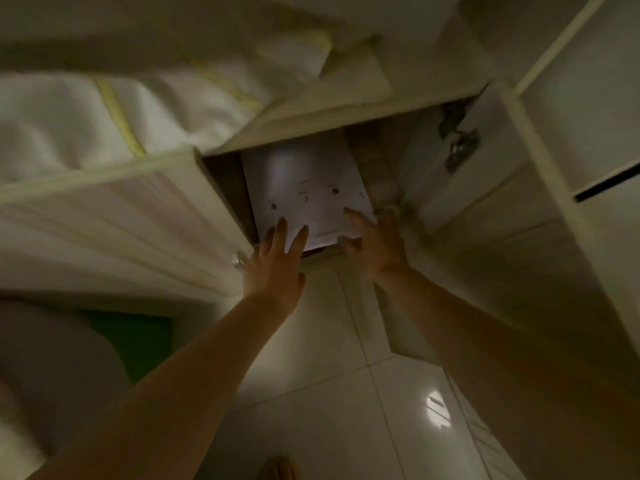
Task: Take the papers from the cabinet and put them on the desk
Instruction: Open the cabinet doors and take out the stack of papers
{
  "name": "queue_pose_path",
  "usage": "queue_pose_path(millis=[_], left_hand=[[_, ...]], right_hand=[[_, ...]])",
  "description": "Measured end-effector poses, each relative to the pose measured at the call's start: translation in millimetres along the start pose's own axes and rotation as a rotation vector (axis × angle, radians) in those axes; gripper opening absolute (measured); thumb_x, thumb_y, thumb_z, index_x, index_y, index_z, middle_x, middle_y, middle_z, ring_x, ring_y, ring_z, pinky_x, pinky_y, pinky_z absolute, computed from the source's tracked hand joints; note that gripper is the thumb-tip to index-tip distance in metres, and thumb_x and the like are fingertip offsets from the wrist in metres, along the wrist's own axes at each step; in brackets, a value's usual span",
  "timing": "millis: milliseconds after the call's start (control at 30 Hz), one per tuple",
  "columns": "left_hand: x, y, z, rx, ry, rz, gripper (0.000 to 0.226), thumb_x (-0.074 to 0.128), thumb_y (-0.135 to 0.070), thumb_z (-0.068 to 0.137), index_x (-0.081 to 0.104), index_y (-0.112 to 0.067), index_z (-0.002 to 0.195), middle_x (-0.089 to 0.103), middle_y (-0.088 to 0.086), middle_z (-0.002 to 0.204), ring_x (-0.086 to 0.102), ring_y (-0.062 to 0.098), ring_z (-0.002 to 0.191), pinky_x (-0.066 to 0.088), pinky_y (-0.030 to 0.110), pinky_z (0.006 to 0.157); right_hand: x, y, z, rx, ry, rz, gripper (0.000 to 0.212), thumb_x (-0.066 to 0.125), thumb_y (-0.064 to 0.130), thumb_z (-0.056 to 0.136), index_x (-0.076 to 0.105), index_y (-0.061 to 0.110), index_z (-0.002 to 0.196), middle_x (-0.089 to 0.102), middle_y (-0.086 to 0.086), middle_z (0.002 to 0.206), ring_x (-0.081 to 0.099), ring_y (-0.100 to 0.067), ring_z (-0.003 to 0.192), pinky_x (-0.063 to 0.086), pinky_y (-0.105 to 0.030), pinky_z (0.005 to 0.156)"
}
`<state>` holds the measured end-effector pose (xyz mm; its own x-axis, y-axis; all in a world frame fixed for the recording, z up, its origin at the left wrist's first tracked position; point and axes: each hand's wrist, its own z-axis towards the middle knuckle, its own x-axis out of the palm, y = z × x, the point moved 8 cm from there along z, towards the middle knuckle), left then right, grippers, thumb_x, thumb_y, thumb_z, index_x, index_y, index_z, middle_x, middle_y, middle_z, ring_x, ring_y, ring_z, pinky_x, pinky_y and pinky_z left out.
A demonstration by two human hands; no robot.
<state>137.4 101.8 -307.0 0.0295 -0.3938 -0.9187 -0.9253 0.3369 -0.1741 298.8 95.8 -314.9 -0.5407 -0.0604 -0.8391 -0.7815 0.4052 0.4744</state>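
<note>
A stack of white papers (304, 181) with small dark printed marks lies inside the low open cabinet (221, 174). My left hand (273, 265) reaches in with fingers spread, its fingertips resting on the near edge of the top sheet. My right hand (374, 240) is at the papers' near right corner; its fingers lie on top and the thumb curls at the front edge. The frame is blurred, so I cannot tell whether either hand grips the papers. The desk is not in view.
The cabinet door (460, 168) stands open to the right with a metal hinge (459, 143). A bed with white bedding (86, 123) and a panelled frame (114, 220) is on the left. Glossy white floor tiles (346, 393) lie below. Something green (138, 341) sits at lower left.
</note>
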Motion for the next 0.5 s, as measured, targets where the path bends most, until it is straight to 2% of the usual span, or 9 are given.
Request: queue_pose_path(millis=[133,233,300,433,500], left_hand=[[21.5,12.5,29.3,-0.027,-0.05,-0.048,0.077,0.055,-0.022,0.091,0.004,-0.035,0.148,-0.009,0.008,0.16,0.002,0.032,0.147,0.025,0.046,0.117],[27.0,17.0,38.4,-0.031,-0.118,-0.155,0.068,0.054,-0.016,0.092,0.018,-0.036,0.146,0.001,0.01,0.16,0.005,0.033,0.147,0.024,0.048,0.119],[29.2,16.7,38.0,-0.034,-0.162,-0.226,0.063,0.054,-0.019,0.093,0.023,-0.035,0.145,0.006,0.011,0.16,0.008,0.034,0.146,0.022,0.049,0.119],[33.7,15.3,26.7,-0.02,-0.205,-0.296,0.057,0.053,-0.026,0.092,0.029,-0.032,0.144,0.012,0.013,0.159,0.011,0.036,0.145,0.018,0.05,0.12],[36.6,17.0,17.8,-0.021,-0.216,-0.321,0.054,0.053,-0.026,0.092,0.034,-0.032,0.142,0.016,0.012,0.158,0.012,0.036,0.145,0.018,0.052,0.119]], right_hand=[[27.9,-24.1,37.4,0.067,0.036,0.035,0.057,0.057,0.045,0.085,0.036,0.037,0.138,0.032,-0.02,0.146,0.03,-0.04,0.134,0.037,-0.051,0.106],[29.7,-26.7,44.7,0.07,-0.011,0.19,0.054,0.068,0.031,0.081,0.046,0.029,0.131,0.036,-0.022,0.138,0.039,-0.039,0.125,0.041,-0.048,0.105],[26.5,-26.7,44.4,0.075,-0.03,0.277,0.052,0.071,0.018,0.08,0.05,0.024,0.127,0.037,-0.02,0.135,0.043,-0.036,0.122,0.044,-0.045,0.104],[21.8,-28.3,33.0,0.076,0.001,0.433,0.056,0.075,0.006,0.074,0.051,0.014,0.124,0.044,-0.017,0.136,0.045,-0.033,0.123,0.05,-0.049,0.096],[21.5,-32.3,21.8,0.105,0.003,0.543,0.062,0.076,0.0,0.07,0.049,0.012,0.125,0.042,-0.015,0.139,0.043,-0.031,0.127,0.051,-0.046,0.096]])
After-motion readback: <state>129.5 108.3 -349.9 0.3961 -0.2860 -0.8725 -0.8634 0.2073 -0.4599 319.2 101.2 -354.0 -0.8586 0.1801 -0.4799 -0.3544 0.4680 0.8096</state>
